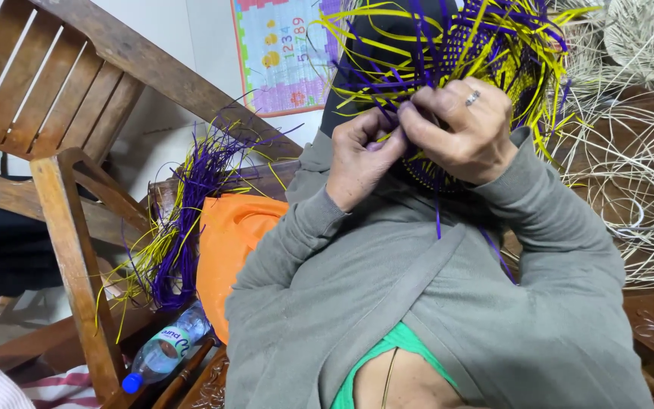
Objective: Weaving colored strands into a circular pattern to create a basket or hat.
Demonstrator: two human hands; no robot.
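Note:
A half-woven basket of purple and yellow strips (486,38) is held up in front of me, its loose ends fanning out. My left hand (359,155) pinches a purple strip at the weave's lower edge. My right hand (465,129), with a ring on one finger, grips the weave right beside it, fingertips meeting those of the left hand. One purple strip (438,216) hangs down between my grey sleeves.
A bundle of purple and yellow strips (179,227) lies on an orange cushion (228,242) at the left. A wooden chair (70,197) stands left, a plastic bottle (164,348) below it. Pale woven pieces (630,151) fill the right side. A chart hangs on the wall (278,53).

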